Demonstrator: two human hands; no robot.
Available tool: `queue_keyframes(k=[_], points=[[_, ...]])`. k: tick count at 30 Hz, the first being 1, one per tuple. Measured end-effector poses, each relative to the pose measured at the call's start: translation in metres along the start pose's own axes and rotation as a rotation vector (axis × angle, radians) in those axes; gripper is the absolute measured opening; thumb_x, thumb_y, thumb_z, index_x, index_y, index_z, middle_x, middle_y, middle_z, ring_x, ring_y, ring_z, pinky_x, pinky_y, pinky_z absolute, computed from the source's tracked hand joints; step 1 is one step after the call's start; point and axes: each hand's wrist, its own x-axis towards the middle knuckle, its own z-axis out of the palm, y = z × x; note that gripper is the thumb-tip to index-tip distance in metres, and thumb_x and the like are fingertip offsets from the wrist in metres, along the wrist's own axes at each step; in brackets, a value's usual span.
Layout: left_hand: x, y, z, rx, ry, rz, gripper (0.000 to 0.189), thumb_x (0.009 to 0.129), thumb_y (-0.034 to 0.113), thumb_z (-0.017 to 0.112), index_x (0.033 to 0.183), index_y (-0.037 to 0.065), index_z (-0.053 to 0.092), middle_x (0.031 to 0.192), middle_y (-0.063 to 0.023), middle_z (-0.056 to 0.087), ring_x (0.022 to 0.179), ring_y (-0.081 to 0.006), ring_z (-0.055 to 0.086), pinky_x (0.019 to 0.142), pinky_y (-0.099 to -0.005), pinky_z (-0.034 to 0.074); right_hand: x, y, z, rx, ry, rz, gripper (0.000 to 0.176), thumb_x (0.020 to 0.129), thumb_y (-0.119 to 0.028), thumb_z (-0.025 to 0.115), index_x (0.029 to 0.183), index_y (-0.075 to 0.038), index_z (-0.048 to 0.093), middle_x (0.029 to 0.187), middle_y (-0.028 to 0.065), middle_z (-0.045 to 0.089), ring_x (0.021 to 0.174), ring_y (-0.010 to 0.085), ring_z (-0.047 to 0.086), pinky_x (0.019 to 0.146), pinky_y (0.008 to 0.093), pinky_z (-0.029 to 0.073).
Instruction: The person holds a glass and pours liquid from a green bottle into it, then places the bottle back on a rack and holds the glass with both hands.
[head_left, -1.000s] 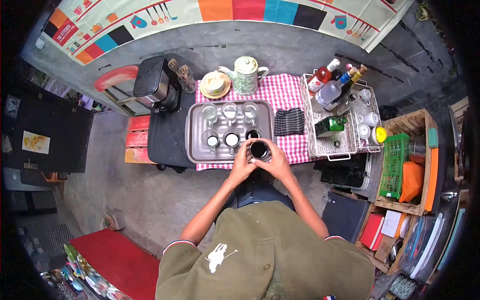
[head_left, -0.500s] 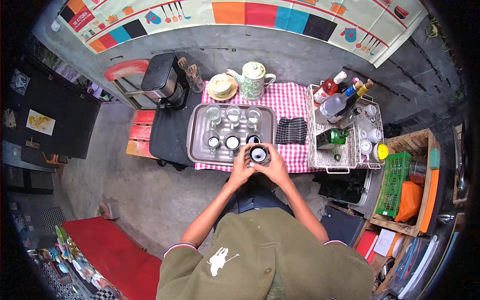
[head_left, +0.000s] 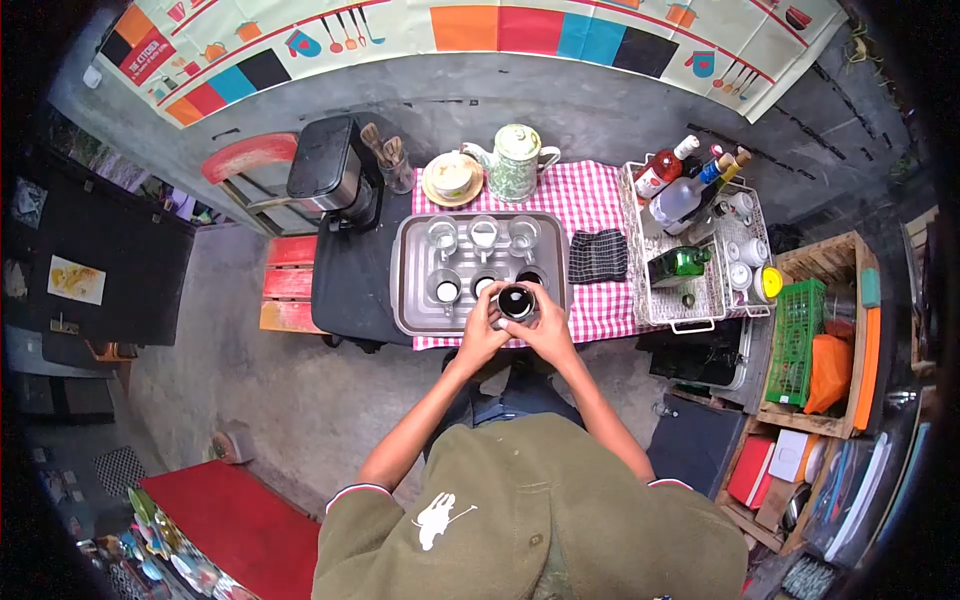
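Note:
Both palms cup a glass (head_left: 516,302) of dark liquid in front of my body, close to the near edge of a grey-brown serving tray (head_left: 404,290). My left hand (head_left: 484,330) wraps its left side, and my right hand (head_left: 549,328) wraps the right. Clear glass mugs stand on the tray in two rows. In the back row, the left mug (head_left: 443,238) and its two neighbours look clear. The front row, including a mug (head_left: 445,287) at left, shows dark and white contents. My hands and the held glass partly cover the front right mugs.
A teapot (head_left: 515,165) and a cup on a saucer (head_left: 453,180) stand behind the tray. To the left is a coffee maker (head_left: 325,165). A folded dark cloth (head_left: 598,257) lies right of the tray, beside a white wire basket (head_left: 685,322) with bottles and cups.
The view has shifted, so the table and tray appear farther right. Relative to the tray, my hands and the glass sit slightly farther left. The grip looks the same.

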Motion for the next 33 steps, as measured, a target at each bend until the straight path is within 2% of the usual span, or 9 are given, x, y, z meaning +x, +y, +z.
queue_keyframes(k=[4, 5, 8, 10, 14, 18, 22, 27, 33], points=[[0.001, 0.001, -0.025, 0.046, -0.082, -0.026, 0.074, 0.075, -0.003, 0.072, 0.140, 0.003, 0.037, 0.135, -0.0118, 0.051, 0.120, -0.0186, 0.058, 0.101, -0.0348, 0.050, 0.000, 0.015, 0.026, -0.032, 0.109, -0.091, 0.065, 0.074, -0.020, 0.085, 0.129, -0.003, 0.054, 0.113, 0.0106, 0.068, 0.103, 0.0157, 0.064, 0.080, 0.0298, 0.053], [0.002, 0.000, -0.029, 0.067, -0.097, -0.012, 0.074, 0.075, -0.003, 0.071, 0.141, 0.003, 0.037, 0.135, -0.0120, 0.051, 0.120, -0.0189, 0.058, 0.100, -0.0347, 0.051, -0.001, 0.006, 0.029, 0.012, 0.085, 0.034, 0.066, 0.074, -0.019, 0.085, 0.129, -0.001, 0.054, 0.116, 0.0111, 0.066, 0.109, 0.0177, 0.063, 0.090, 0.0329, 0.051], [0.002, 0.004, -0.046, 0.096, -0.147, -0.043, 0.079, 0.073, -0.005, 0.070, 0.143, 0.004, 0.035, 0.137, -0.0127, 0.049, 0.120, -0.0222, 0.059, 0.095, -0.0342, 0.053, -0.003, 0.000, 0.043, -0.017, 0.147, -0.009, 0.067, 0.074, -0.018, 0.085, 0.130, 0.000, 0.053, 0.120, 0.0112, 0.064, 0.112, 0.0180, 0.061, 0.093, 0.0331, 0.051], [0.001, 0.017, -0.058, 0.083, -0.194, -0.153, 0.080, 0.072, -0.005, 0.070, 0.144, 0.005, 0.035, 0.139, -0.0136, 0.048, 0.122, -0.0242, 0.058, 0.094, -0.0345, 0.054, -0.004, 0.006, 0.052, -0.025, 0.190, -0.008, 0.067, 0.075, -0.017, 0.085, 0.132, -0.001, 0.053, 0.122, 0.0094, 0.063, 0.113, 0.0168, 0.061, 0.085, 0.0301, 0.054], [-0.007, 0.004, -0.096, 0.296, -0.277, -0.044, 0.081, 0.072, 0.002, 0.073, 0.144, 0.005, 0.035, 0.141, -0.0152, 0.045, 0.124, -0.0283, 0.054, 0.095, -0.0390, 0.052, -0.003, -0.003, 0.066, 0.073, 0.248, 0.089, 0.066, 0.076, -0.014, 0.084, 0.132, -0.001, 0.052, 0.122, 0.0082, 0.063, 0.112, 0.0161, 0.061, 0.083, 0.0297, 0.056], [-0.010, -0.001, -0.131, 0.488, -0.185, -0.008, 0.070, 0.075, 0.015, 0.078, 0.135, 0.004, 0.045, 0.132, -0.0169, 0.050, 0.114, -0.0307, 0.056, 0.093, -0.0403, 0.049, 0.000, -0.009, 0.078, 0.103, 0.331, 0.123, 0.064, 0.075, -0.012, 0.084, 0.130, -0.002, 0.053, 0.120, 0.0092, 0.064, 0.108, 0.0172, 0.064, 0.084, 0.0314, 0.056], [0.001, -0.011, -0.148, 0.632, -0.012, 0.053, 0.071, 0.073, 0.021, 0.082, 0.130, -0.002, 0.046, 0.129, -0.0201, 0.050, 0.123, -0.0351, 0.049, 0.104, -0.0430, 0.040, -0.001, -0.009, 0.086, 0.117, 0.392, 0.099, 0.063, 0.074, -0.015, 0.086, 0.128, -0.003, 0.056, 0.119, 0.0110, 0.065, 0.106, 0.0200, 0.066, 0.082, 0.0330, 0.058], [0.012, -0.037, -0.145, 0.806, 0.033, 0.027, 0.099, 0.067, 0.034, 0.088, 0.139, -0.008, 0.035, 0.133, -0.0264, 0.045, 0.128, -0.0410, 0.044, 0.109, -0.0450, 0.036, -0.005, -0.015, 0.092, 0.069, 0.415, 0.098, 0.062, 0.075, -0.014, 0.085, 0.129, -0.002, 0.055, 0.121, 0.0113, 0.064, 0.109, 0.0192, 0.065, 0.084, 0.0332, 0.058], [0.016, -0.080, -0.144, 0.639, 0.051, -0.087, 0.097, 0.065, 0.026, 0.090, 0.137, -0.006, 0.033, 0.132, -0.0270, 0.047, 0.127, -0.0411, 0.046, 0.108, -0.0436, 0.037, -0.008, -0.016, 0.100, 0.064, 0.435, 0.097, 0.063, 0.075, -0.016, 0.085, 0.128, -0.001, 0.055, 0.123, 0.0127, 0.063, 0.111, 0.0209, 0.064, 0.082, 0.0338, 0.058]])
